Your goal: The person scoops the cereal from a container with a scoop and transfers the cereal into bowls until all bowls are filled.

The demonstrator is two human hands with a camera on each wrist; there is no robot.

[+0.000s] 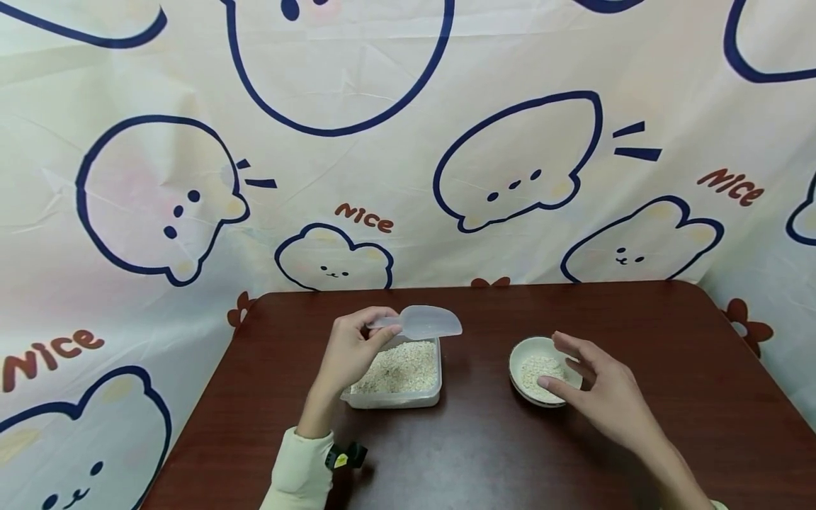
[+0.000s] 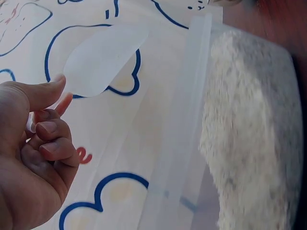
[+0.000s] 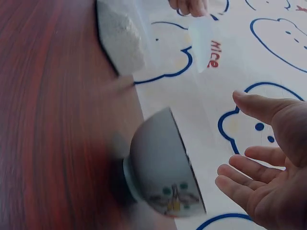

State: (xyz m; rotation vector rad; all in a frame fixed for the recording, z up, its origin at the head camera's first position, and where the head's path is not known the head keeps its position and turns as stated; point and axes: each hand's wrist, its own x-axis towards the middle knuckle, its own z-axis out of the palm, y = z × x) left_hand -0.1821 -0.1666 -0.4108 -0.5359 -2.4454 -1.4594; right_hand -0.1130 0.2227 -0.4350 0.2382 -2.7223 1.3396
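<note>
Plainly, at the far left we are looking at a pale cloth (image 1: 51, 248), which is also hanging behind the surface (image 1: 484, 453) and is showing blue-outlined animal faces and the word "Nice" in reddish letters. Moving right, we are seeing a pale sleeve (image 1: 296, 464) covering our left forearm, with a dark strap (image 1: 344, 457) sitting beside its cuff. Our left hand (image 1: 353, 350) is pinching the handle of a translucent white scoop (image 1: 430, 322) between thumb and forefinger, while the other fingers are curling toward the palm. We are holding the scoop raised above the far side of a clear rectangular tub (image 1: 395, 402), its blade pointing right. The tub is standing on the dark reddish-brown surface, and pale flakes (image 1: 401, 368) are filling much of it. Farther right, well apart from the tub, a white bowl (image 3: 163, 153) is standing upright on the surface; a small heap (image 1: 537, 372) of similar flakes is lying inside, and a green-and-yellow print is decorating its outer wall. At the far right, our right hand (image 1: 608, 393) is hovering just beside the bowl's rim, its thumb and fingers spreading apart in a loose curve and gripping nothing.
</note>
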